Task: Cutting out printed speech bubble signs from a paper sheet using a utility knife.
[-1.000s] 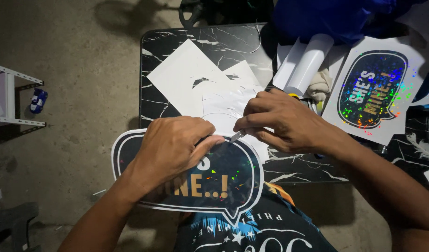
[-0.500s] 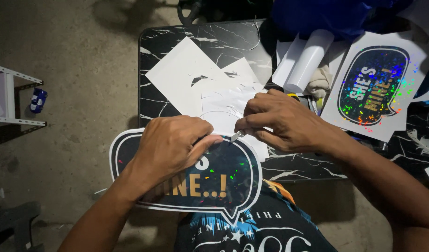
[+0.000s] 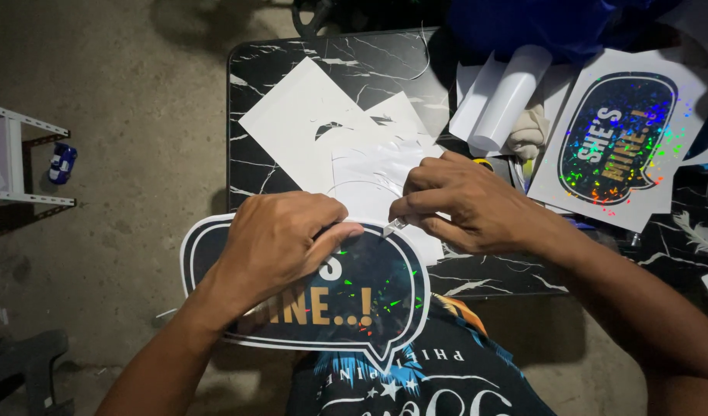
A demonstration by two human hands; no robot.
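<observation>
A dark speech-bubble sign with a white border and glitter was held down at its upper edge by the left hand, fingers curled and thumb pressed on the sign. Just right of that thumb, a small blade was pinched closed in the right hand. Compared with a second before, both hands had barely shifted, so the trimming appeared to be slow. Beyond the sign, white offcut sheets lay on the marbled tabletop.

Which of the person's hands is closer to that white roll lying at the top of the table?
Right. The right hand lies just below the white roll; the left hand is farther down-left, on the speech-bubble sign.
</observation>
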